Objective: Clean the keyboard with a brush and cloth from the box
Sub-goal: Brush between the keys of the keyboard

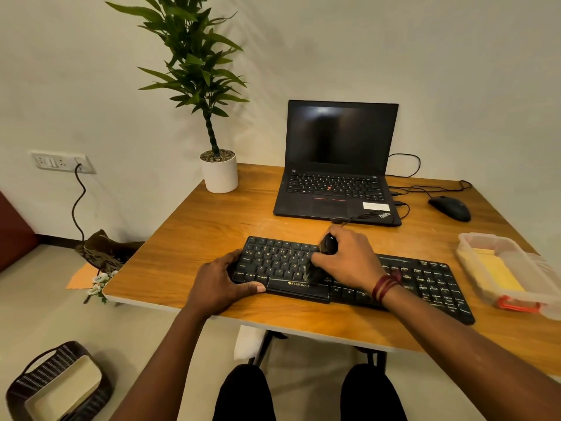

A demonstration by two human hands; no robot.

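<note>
The black keyboard (425, 281) lies across the lower middle of the frame, along the near edge of the wooden tabletop (212, 226). The left hand (224, 281) clasps its left end, fingers over the corner and thumb along the front edge beside the space bar. The right hand (349, 259) is wrapped round a small dark brush (329, 244), with the bristles down on the keys near the centre of the letter block. The keyboard looks light, stiff plastic that would slide on the smooth wood, so bracing it by the end frame seems the sensible hold. The keycaps are loose-fitting and best left unpressed. The brush appears light, with a rounded handle and soft bristles, and it suits a short grip close to the head with gentle pressure. At the right edge of the frame stands a clear plastic box (469, 238) with an orange latch. A yellow cloth (498, 275) lies inside it, soft and limp, and is probably easiest pinched at a corner or bunched in the fingers. The brushing step seems under way and the wiping is yet to come.
</note>
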